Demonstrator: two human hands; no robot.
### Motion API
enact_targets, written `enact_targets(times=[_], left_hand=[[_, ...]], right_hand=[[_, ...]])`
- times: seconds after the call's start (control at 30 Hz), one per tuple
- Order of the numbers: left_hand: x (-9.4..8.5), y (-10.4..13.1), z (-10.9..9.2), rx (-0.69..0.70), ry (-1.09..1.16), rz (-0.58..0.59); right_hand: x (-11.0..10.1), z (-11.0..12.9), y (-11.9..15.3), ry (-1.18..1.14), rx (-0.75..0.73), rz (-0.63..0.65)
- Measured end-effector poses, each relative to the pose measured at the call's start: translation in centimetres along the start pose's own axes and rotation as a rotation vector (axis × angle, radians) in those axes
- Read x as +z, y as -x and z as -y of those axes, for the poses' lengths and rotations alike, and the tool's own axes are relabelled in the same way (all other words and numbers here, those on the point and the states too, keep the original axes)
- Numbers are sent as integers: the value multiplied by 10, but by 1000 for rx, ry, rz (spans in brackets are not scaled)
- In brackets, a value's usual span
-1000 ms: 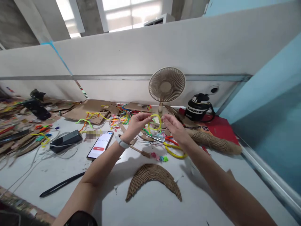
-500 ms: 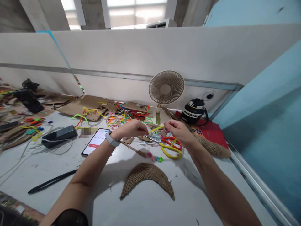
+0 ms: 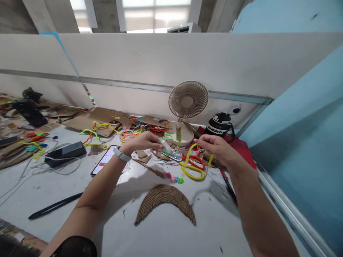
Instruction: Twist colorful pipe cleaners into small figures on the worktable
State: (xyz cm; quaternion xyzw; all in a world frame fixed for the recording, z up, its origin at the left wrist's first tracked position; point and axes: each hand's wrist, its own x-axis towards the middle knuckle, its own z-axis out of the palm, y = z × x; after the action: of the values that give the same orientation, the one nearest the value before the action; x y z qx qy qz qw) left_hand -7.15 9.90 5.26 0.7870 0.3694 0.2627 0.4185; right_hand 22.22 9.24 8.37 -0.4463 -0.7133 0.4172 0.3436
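My right hand (image 3: 214,144) pinches a bent yellow pipe cleaner (image 3: 188,153), which curves down toward the scissors (image 3: 193,176). The scissors lie with their blades pointing left and their red and yellow handles to the right. My left hand (image 3: 147,141) hovers to the left of the blades. Its fingers are loosely bent, and I see nothing held in them. Nearer to me a brown crescent made of rows of twine (image 3: 166,196) lies flat. Between it and the scissors is a short row of small pink, blue and green fuzzy pieces (image 3: 174,178).
A small fan (image 3: 188,100) and a black jug (image 3: 218,125) stand at the back. Cardboard (image 3: 91,117) and tangled coloured pipe cleaners (image 3: 144,126) cover the rear. On the left are a phone (image 3: 107,160), a black power bank (image 3: 65,154) and a black strap (image 3: 55,206).
My left hand has let go of the yellow pipe cleaner and moved slightly left. In my right hand, the pipe cleaner now curves downward. My right arm has shifted a little to the right.
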Motion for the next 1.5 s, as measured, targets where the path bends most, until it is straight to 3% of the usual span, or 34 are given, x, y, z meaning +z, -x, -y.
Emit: enact_targets(times=[0.03, 0.13, 0.2, 0.3, 0.4, 0.5, 0.53, 0.6, 0.67, 0.73, 0.8, 0.9, 1.13, 1.3, 1.5], left_hand=[[8, -3, -3, 11, 74, -23], [40, -10, -13, 10, 281, 89], [57, -13, -16, -24, 334, 166], [71, -15, -16, -86, 442, 172], [73, -19, -12, -107, 640, 5], [72, -23, -12, -95, 829, -327], [72, -24, -12, -87, 871, -417], [72, -26, -13, -71, 914, -525], [73, -26, -13, -51, 911, -566], [74, -26, -13, -15, 862, -580], [74, -25, -13, 34, 781, -557], [71, -21, -14, 104, 661, -414], [64, -13, -18, 81, 609, -77], [60, -12, -14, 83, 617, -25], [51, -10, -9, 89, 565, -6]], right_hand=[[3, 0, 0, 8, 0, 45], [18, -2, -3, 6, 3, 133], [25, -4, -5, 7, 6, 151], [31, -9, -6, 45, -16, 127], [31, -9, -6, 167, -153, -90], [33, -4, -2, 309, -305, -373], [35, -1, 1, 325, -307, -375], [42, 3, 6, 310, -253, -215], [50, 3, 10, 301, -230, -77], [58, 1, 10, 286, -240, -69], [60, -1, 8, 202, -230, -112], [54, -5, 2, -11, -177, -156], [43, -11, -5, -355, -37, -90], [43, -11, -3, -418, -36, -43], [35, -6, 0, -299, -25, 93]])
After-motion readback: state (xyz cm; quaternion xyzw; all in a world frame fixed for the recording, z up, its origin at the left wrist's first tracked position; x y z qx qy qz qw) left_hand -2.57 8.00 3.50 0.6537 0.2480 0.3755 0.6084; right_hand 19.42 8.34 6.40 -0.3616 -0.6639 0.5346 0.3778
